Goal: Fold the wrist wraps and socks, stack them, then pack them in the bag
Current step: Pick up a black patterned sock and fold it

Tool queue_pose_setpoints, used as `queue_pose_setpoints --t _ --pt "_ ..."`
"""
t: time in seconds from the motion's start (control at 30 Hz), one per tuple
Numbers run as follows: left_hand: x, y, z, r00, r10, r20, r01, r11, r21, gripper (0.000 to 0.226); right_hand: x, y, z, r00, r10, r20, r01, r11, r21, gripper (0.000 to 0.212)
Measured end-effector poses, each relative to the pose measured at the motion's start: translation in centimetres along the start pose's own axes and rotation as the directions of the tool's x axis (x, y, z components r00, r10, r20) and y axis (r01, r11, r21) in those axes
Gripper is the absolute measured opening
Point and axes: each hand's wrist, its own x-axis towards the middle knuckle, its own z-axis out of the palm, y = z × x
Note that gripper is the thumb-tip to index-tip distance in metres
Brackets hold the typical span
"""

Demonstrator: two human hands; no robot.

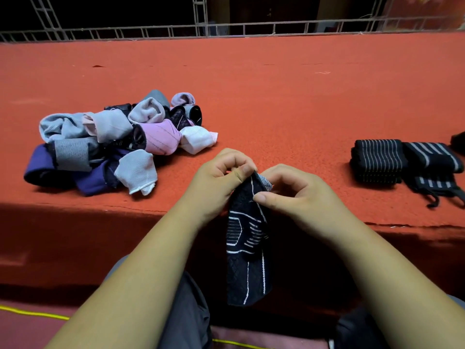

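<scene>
- Warm, fairly dim indoor light comes from above and somewhat ahead. The orange-red platform (276, 96) is the brightest surface, evenly lit and without glare.
- Beyond the metal railing (226, 28) the background drops to near black.
- The platform's front face lies in deep shadow, and the dark sock (247, 248) hanging there nearly merges with it, save for its white lines.
- Soft shadows fall on the near side of the sock pile (113, 142) and the striped wraps (377, 159).
- Wide-angle distortion bows the railing and stretches the forearms. The centre is sharp and the corners are softer.
</scene>
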Motion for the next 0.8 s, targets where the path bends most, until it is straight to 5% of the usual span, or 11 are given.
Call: queue_pose_setpoints --t 0.1,0.2,0.43,0.7,0.8 --pt "0.08 -0.17 0.2 0.998 -0.061 -0.014 0.058 0.984 -0.171 0.01 -0.14 -0.3 0.16 0.993 0.112 0.048 -0.121 0.951 0.285 0.02" --pt "0.14 -0.3 0.22 0.989 -0.144 -0.024 0.127 0.931 -0.341 0.009 0.07 -0.33 0.17 0.979 0.174 0.108 -0.202 0.905 0.374 0.029" --pt "-0.08 -0.24 0.21 0.976 -0.219 -0.011 0.199 0.907 -0.372 0.009 -0.17 -0.38 -0.46 0.992 0.126 -0.018 -0.126 0.991 -0.038 0.011" --pt "-0.12 -0.62 0.18 0.969 -0.233 0.076 0.245 0.933 -0.263 0.008 -0.33 0.0 -0.45 0.978 0.053 -0.2 -0.08 0.988 -0.134 0.004" --pt "-0.06 -0.81 0.2 0.951 -0.296 0.093 0.31 0.899 -0.309 0.03 -0.02 0.21 -0.39 0.971 -0.003 -0.238 -0.036 0.987 -0.16 0.012"
